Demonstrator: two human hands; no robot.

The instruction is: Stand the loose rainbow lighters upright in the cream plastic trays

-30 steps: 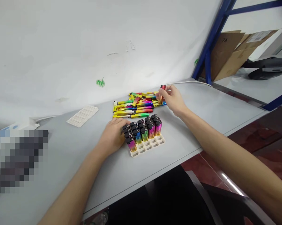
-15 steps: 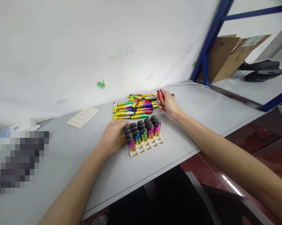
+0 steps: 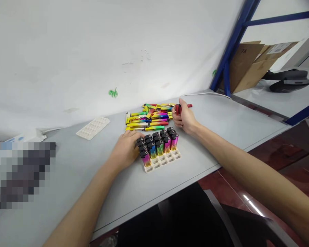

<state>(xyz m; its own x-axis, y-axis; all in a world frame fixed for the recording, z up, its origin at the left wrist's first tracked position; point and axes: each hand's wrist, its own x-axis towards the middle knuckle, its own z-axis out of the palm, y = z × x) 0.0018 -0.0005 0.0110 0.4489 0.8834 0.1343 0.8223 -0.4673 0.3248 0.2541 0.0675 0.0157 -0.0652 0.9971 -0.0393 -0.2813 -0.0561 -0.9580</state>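
Note:
A cream tray (image 3: 162, 161) with rows of holes stands on the table. Several black-topped lighters (image 3: 160, 147) in shiny purple, blue, green and pink stand upright in it, and the holes along its near edge are bare. My left hand (image 3: 126, 147) curls against the tray's left back side, its fingertips hidden behind the lighters. Above and behind the tray's right end, my right hand (image 3: 186, 118) is closed around a red lighter (image 3: 178, 109), partly covered by the fingers. Just left of that hand lies a pile of shiny multicoloured lighters (image 3: 149, 120).
A second cream tray (image 3: 93, 128) lies to the left near the wall. A white cable (image 3: 208, 93) runs along the table's back right. Beyond the blue metal frame (image 3: 226, 65) stand a cardboard box (image 3: 254, 65) and a black device (image 3: 289, 80).
My right hand has turned the red lighter, so less of its body shows, and the thumb now points up. The left hand stays beside the tray. The view has shifted slightly.

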